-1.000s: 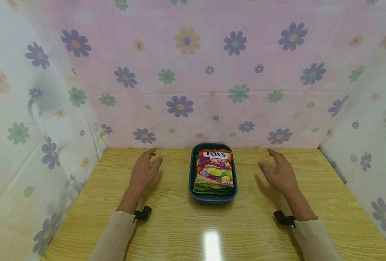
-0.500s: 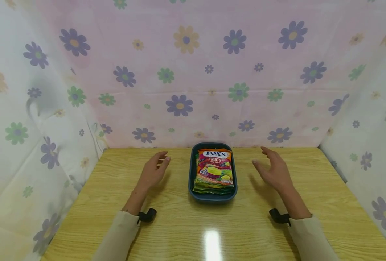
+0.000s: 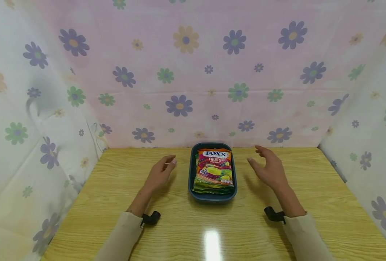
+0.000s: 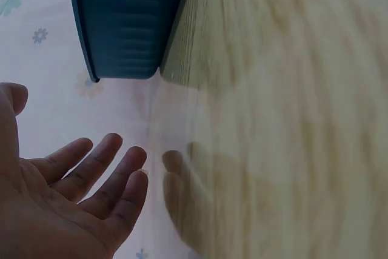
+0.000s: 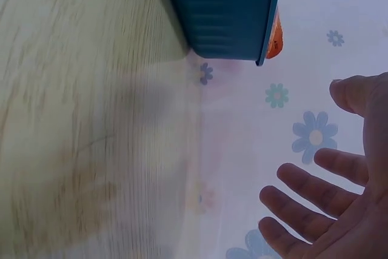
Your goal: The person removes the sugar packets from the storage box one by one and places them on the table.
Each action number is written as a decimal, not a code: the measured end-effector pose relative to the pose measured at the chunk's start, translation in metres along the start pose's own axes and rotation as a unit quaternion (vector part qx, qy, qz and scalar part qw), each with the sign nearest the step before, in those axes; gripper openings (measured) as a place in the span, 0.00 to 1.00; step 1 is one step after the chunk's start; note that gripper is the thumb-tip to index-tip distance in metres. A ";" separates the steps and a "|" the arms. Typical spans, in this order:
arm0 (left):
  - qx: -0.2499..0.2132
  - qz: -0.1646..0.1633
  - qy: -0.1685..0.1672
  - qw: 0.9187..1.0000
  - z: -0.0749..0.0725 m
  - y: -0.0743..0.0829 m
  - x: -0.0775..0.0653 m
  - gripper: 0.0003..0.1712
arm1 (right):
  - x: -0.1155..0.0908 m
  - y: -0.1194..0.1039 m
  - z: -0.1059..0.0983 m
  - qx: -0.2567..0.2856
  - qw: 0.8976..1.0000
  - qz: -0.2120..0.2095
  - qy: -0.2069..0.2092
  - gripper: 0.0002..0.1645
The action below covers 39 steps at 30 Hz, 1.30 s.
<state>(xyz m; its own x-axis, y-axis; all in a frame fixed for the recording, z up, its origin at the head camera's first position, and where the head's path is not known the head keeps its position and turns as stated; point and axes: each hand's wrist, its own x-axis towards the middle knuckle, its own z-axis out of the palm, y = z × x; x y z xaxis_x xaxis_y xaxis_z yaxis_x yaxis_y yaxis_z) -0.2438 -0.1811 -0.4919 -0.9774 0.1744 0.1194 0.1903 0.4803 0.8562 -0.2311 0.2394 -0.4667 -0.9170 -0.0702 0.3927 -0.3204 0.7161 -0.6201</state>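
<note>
In the head view, the tray sits on the table, below and slightly right of the frame's centre, with stacked packets inside. The left hand hovers lower left of centre, the right hand lower right, both with fingers loosely spread, near the tray but apart from it.
</note>
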 end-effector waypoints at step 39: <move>-0.173 0.001 -0.044 0.984 0.049 -0.002 -0.001 0.28 | 0.029 -0.032 0.029 0.068 0.997 0.013 -0.045 0.34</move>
<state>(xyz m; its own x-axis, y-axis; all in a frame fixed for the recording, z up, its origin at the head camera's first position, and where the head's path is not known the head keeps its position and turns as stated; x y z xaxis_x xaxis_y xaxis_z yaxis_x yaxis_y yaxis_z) -0.2388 -0.1404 -0.5185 -0.9627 0.2551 0.0898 0.1339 0.1614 0.9778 -0.2544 0.1944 -0.4558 -0.9408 -0.1196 0.3172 -0.3206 0.6184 -0.7175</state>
